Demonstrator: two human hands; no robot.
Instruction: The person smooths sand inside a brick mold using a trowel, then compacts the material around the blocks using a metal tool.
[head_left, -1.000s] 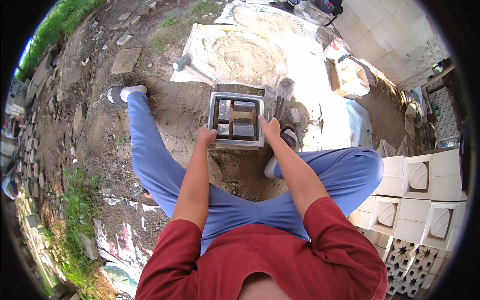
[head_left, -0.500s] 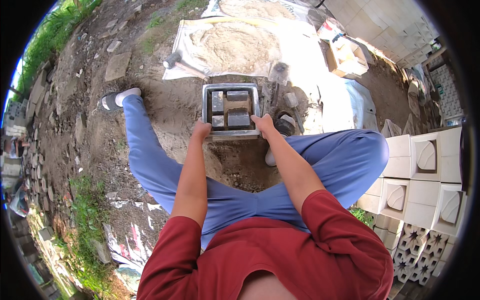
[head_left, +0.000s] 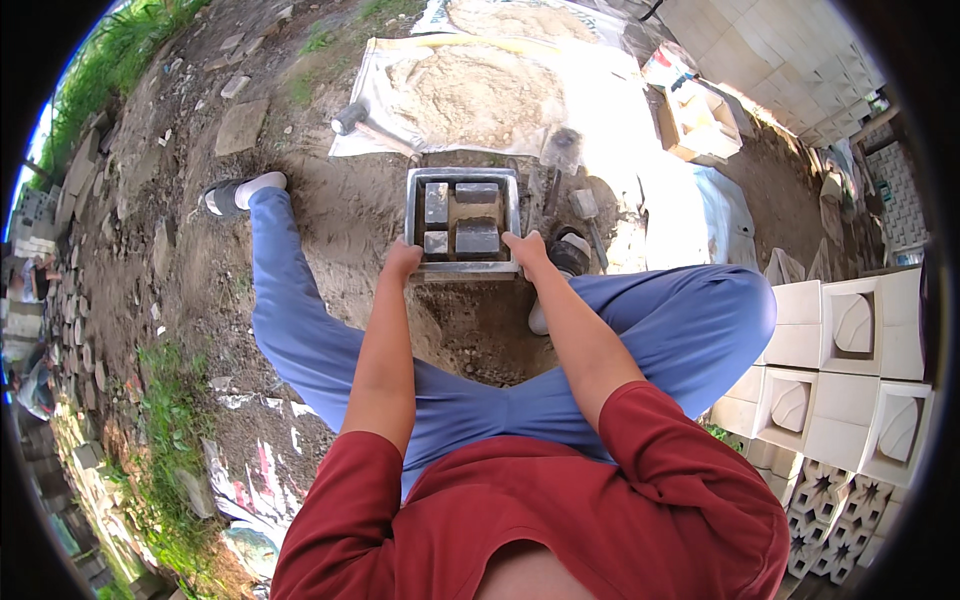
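Between my feet is a square metal mould with a raised rim and several dark blocks inside. One dark block sits at its near right, with brown material showing between the blocks. My left hand grips the mould's near left corner. At the near right corner my right hand is closed on the same frame. The fingers under the rim are partly hidden. A mallet with a dark head and pale handle lies beyond the mould to the left. A small trowel-like tool rests to the right.
A white sheet beyond the mould carries a heap of pale sand. A pale box-shaped block stands at the far right. Cast blocks are stacked by my right knee. Stones and a flat slab lie at left.
The view has shifted very slightly. Both hands keep their hold on the mould, which shows no clear movement.
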